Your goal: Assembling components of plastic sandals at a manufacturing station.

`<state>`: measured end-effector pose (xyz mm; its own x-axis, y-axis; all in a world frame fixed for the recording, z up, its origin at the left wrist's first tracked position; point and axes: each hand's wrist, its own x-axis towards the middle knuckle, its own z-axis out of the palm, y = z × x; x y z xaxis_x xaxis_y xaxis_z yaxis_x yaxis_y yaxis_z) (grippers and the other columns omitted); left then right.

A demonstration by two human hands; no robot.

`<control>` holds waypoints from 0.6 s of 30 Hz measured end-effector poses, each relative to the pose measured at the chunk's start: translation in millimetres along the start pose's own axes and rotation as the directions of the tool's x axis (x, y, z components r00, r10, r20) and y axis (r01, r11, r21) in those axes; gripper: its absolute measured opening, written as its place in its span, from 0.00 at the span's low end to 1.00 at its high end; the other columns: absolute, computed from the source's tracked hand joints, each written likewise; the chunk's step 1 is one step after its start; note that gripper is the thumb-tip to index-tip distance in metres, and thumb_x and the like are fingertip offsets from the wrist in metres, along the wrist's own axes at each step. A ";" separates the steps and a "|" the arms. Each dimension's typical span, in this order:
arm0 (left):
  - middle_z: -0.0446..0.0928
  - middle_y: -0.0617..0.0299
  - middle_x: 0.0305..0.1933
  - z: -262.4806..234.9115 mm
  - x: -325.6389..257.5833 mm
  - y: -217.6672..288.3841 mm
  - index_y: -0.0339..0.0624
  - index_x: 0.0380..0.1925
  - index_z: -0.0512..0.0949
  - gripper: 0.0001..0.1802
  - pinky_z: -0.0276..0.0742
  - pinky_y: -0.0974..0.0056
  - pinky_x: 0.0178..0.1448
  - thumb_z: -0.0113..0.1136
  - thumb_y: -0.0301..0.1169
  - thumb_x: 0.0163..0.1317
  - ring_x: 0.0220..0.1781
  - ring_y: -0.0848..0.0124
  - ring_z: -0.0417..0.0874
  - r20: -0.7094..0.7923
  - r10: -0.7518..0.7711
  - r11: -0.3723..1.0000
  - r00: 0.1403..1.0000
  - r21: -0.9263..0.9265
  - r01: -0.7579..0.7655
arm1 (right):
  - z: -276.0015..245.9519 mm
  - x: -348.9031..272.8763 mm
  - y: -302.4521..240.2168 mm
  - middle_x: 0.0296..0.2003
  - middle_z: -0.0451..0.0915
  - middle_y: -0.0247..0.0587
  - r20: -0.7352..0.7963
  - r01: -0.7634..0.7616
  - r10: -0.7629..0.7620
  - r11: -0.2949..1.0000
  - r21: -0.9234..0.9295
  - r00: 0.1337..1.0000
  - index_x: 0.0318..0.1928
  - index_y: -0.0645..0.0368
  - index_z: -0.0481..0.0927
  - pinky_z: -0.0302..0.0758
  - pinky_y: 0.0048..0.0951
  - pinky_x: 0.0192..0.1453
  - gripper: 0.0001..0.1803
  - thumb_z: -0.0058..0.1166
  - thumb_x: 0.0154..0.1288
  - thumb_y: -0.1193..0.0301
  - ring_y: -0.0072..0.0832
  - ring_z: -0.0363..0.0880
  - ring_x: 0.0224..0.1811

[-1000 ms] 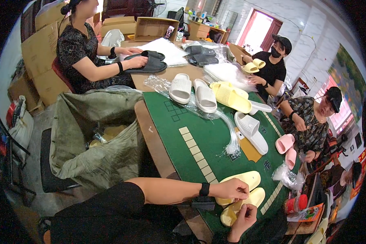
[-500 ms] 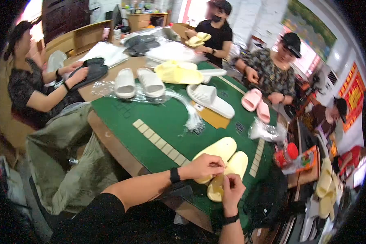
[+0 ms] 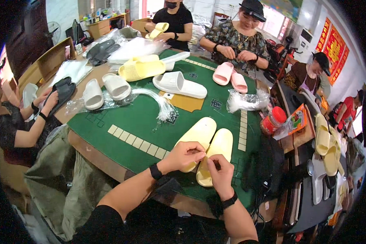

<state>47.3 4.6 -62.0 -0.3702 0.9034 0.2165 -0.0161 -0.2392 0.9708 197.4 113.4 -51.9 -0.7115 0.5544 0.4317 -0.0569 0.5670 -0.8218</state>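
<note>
A pair of pale yellow slides lies side by side on the green table mat: the left slide (image 3: pixel 200 132) and the right slide (image 3: pixel 221 142). Over their near ends, my left hand (image 3: pixel 185 157) and my right hand (image 3: pixel 222 172) are pinched close together. Whatever is between the fingertips is too thin or small to make out. My hands cover part of both slides. Beyond them lies a bundle of thin white plastic strands (image 3: pixel 163 106).
A white slide (image 3: pixel 182 86), yellow slides (image 3: pixel 138 70) and grey slides (image 3: pixel 116 86) occupy the table's far side. A co-worker stands behind pink slides (image 3: pixel 223 73). A red-lidded jar (image 3: pixel 273 120) and plastic wrap (image 3: pixel 248 100) are at the right. Another person handles black slides (image 3: pixel 63 92) at the left.
The view has shifted, moving the table's contents leftward and up in the picture. My hands are still pinched over the yellow slides. The co-worker behind the pink slides has brought both hands together.
</note>
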 end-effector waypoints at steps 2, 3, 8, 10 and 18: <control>0.79 0.64 0.34 0.0 0.4 1.6 0.32 0.38 0.79 0.07 0.74 0.73 0.40 0.60 0.26 0.65 0.35 0.80 0.77 -0.014 0.013 1.000 1.000 -0.010 -0.013 | 0.1 -0.9 1.6 0.24 0.79 0.38 0.010 -0.034 0.034 0.999 0.002 0.999 0.34 0.62 0.80 0.73 0.23 0.30 0.04 0.61 0.63 0.75 0.20 0.75 0.24; 0.79 0.65 0.34 -0.4 0.2 2.6 0.32 0.38 0.79 0.07 0.75 0.73 0.40 0.60 0.27 0.65 0.35 0.80 0.78 -0.020 0.016 1.000 1.000 -0.002 -0.016 | 0.0 -1.1 2.3 0.25 0.80 0.39 0.016 -0.041 0.041 0.999 0.014 0.999 0.34 0.62 0.80 0.73 0.23 0.30 0.04 0.61 0.63 0.75 0.21 0.76 0.24; 0.79 0.65 0.34 -1.0 2.9 4.8 0.32 0.38 0.79 0.08 0.75 0.73 0.41 0.60 0.28 0.66 0.35 0.80 0.78 -0.057 -0.024 1.000 0.998 -0.008 0.024 | -3.9 0.3 -1.9 0.25 0.79 0.40 0.010 -0.045 0.045 0.999 0.008 0.999 0.34 0.63 0.79 0.73 0.24 0.30 0.04 0.61 0.62 0.76 0.22 0.76 0.24; 0.79 0.64 0.35 0.0 2.5 5.5 0.32 0.39 0.79 0.08 0.75 0.73 0.43 0.60 0.28 0.66 0.37 0.80 0.78 -0.017 -0.007 1.000 1.000 0.014 0.007 | -3.5 1.9 -3.4 0.25 0.79 0.40 0.027 -0.018 0.019 1.000 -0.019 0.999 0.33 0.63 0.79 0.73 0.25 0.30 0.04 0.61 0.62 0.76 0.23 0.77 0.24; 0.79 0.64 0.35 -2.8 1.4 4.6 0.32 0.39 0.78 0.08 0.75 0.73 0.43 0.60 0.28 0.66 0.37 0.80 0.78 -0.011 0.004 0.999 1.000 0.045 -0.003 | -1.5 2.2 -1.7 0.26 0.79 0.43 0.024 0.039 -0.039 0.999 -0.002 0.999 0.34 0.64 0.79 0.74 0.27 0.30 0.04 0.60 0.62 0.77 0.27 0.77 0.24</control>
<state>44.2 3.8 -57.5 -0.3806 0.8985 0.2188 0.0266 -0.2259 0.9738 197.0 114.6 -49.0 -0.7252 0.5172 0.4545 -0.0830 0.5897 -0.8033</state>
